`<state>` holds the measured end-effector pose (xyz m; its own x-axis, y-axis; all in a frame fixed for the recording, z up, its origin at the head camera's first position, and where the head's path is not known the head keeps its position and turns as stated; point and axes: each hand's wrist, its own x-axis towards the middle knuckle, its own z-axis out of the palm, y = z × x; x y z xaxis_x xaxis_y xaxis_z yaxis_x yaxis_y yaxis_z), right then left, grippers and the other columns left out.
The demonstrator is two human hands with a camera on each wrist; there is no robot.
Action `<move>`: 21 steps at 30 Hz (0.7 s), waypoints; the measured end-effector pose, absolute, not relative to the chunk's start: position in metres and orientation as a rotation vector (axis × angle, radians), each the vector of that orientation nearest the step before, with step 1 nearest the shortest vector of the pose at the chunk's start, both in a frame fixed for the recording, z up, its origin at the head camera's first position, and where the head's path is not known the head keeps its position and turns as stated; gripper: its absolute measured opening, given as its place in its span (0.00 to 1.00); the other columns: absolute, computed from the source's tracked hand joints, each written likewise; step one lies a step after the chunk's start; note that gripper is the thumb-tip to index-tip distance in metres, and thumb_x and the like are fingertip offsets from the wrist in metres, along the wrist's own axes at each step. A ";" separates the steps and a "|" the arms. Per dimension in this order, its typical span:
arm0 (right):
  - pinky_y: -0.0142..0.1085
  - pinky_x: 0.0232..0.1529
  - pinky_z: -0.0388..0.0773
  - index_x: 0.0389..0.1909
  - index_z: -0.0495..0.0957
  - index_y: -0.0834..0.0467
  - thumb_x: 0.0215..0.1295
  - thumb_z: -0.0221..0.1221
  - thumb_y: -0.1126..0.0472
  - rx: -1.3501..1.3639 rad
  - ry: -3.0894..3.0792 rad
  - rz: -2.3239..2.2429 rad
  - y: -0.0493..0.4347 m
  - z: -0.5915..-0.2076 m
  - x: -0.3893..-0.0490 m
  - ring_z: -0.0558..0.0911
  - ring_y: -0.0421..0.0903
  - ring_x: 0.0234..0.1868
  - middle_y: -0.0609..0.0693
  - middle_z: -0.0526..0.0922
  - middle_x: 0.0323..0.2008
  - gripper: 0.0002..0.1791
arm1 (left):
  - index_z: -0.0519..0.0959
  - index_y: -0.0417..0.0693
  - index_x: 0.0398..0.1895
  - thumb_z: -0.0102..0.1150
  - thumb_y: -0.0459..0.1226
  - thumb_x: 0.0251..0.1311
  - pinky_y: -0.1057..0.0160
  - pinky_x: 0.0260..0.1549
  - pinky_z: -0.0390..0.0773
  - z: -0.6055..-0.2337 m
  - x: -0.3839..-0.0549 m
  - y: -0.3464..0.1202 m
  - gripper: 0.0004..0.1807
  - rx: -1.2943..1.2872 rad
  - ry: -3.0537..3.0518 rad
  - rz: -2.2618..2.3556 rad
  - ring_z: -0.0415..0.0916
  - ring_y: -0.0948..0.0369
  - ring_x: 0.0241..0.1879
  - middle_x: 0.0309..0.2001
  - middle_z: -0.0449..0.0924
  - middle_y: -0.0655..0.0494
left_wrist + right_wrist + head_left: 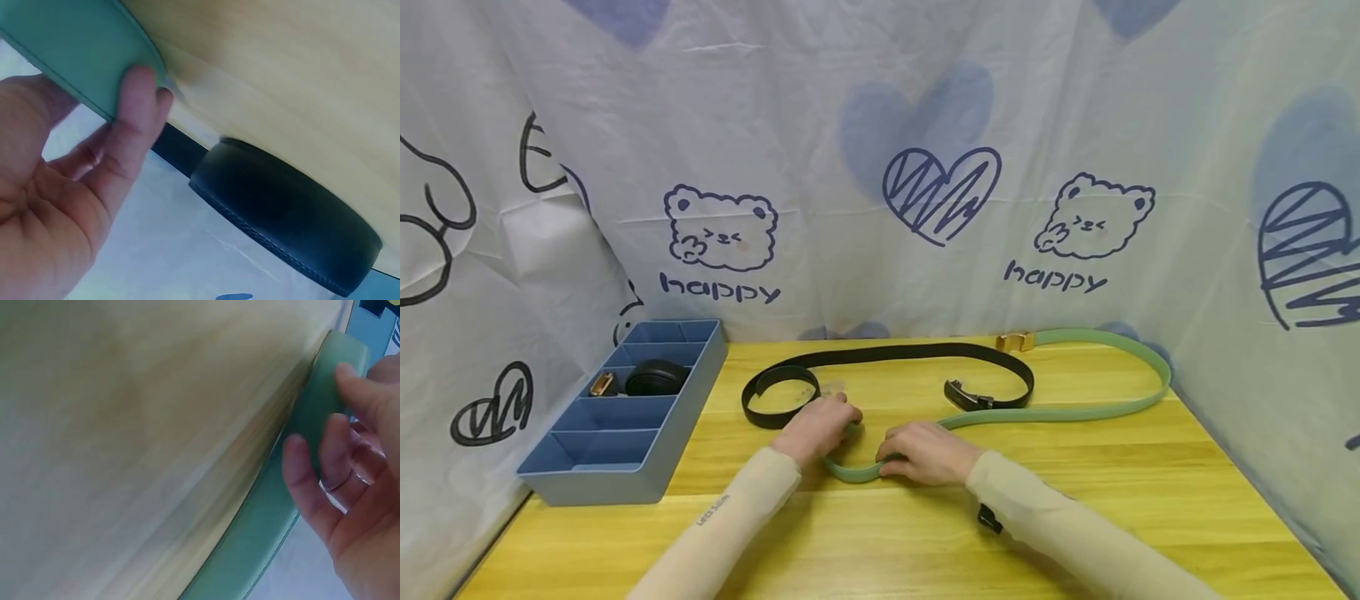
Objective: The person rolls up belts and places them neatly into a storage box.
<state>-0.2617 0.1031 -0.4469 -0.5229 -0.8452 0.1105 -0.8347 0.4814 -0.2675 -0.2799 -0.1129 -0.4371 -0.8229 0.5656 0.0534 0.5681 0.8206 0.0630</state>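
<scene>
A long green belt stands on edge across the wooden table, its gold buckle at the back. The strap curves round on the right and runs forward into both hands. My left hand pinches the strap near its end; fingers lie against the green face in the left wrist view. A short bend of strap hangs between the hands. My right hand grips the strap further along, thumb and fingers over the green strap in the right wrist view. A black belt lies behind, with a loop at its left end beside my left hand.
The black belt's dark buckle sits behind my right hand. A blue divided box at the left holds a rolled black belt with a gold buckle. A printed white curtain hangs along the table's back and sides.
</scene>
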 end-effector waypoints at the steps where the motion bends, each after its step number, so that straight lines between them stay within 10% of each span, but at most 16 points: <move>1: 0.27 0.40 0.77 0.44 0.86 0.50 0.68 0.61 0.54 -1.532 2.680 -0.443 0.102 -0.446 -0.261 0.81 0.32 0.36 0.42 0.85 0.38 0.09 | 0.85 0.49 0.32 0.68 0.28 0.55 0.64 0.28 0.72 -0.437 -0.281 -0.114 0.07 -0.936 -2.968 -0.132 0.71 0.62 0.26 0.29 0.77 0.55; 8: 0.32 0.53 0.78 0.51 0.83 0.56 0.70 0.54 0.68 -1.485 2.680 -0.511 0.100 -0.448 -0.263 0.84 0.41 0.49 0.48 0.86 0.47 0.15 | 0.78 0.48 0.16 0.56 0.20 0.56 0.65 0.25 0.70 -0.436 -0.284 -0.120 0.17 -0.883 -3.044 -0.258 0.67 0.64 0.22 0.19 0.74 0.60; 15: 0.31 0.50 0.78 0.51 0.83 0.54 0.70 0.58 0.60 -1.441 2.670 -0.562 0.097 -0.447 -0.265 0.83 0.38 0.47 0.47 0.86 0.47 0.12 | 0.84 0.41 0.27 0.58 0.17 0.51 0.63 0.30 0.75 -0.430 -0.280 -0.122 0.12 -0.714 -3.099 -0.343 0.76 0.60 0.29 0.28 0.83 0.51; 21: 0.31 0.52 0.78 0.53 0.82 0.57 0.72 0.50 0.70 -1.464 2.663 -0.571 0.086 -0.447 -0.266 0.84 0.41 0.50 0.49 0.86 0.49 0.16 | 0.84 0.44 0.17 0.69 0.29 0.52 0.58 0.35 0.79 -0.430 -0.277 -0.123 0.09 -0.625 -3.101 -0.491 0.70 0.64 0.19 0.18 0.80 0.57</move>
<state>-0.2659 0.0860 -0.4465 -0.5510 -0.8240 0.1321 -0.8057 0.4839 -0.3416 -0.2775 -0.1226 -0.4302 -0.9222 0.3868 0.0023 0.3686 0.8770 0.3082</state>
